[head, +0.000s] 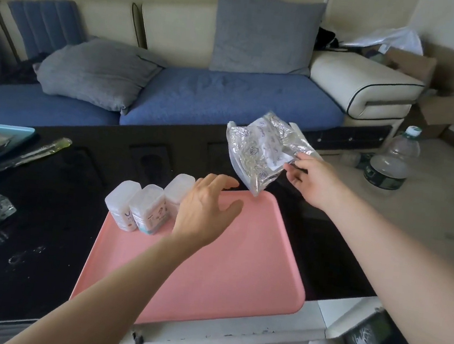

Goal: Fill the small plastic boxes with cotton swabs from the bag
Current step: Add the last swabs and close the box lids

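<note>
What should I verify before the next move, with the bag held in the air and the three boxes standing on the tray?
1. Grip on the bag: the right hand pinches the bag by one edge, above the far corner of the pink tray. ok
2. Bag mouth open: cannot tell
3. Boxes upright: the three boxes stand together on the tray. ok
4. Box lids off: the lids look closed. not ok
5. Left hand free: open, holding nothing, beside the boxes. ok
</note>
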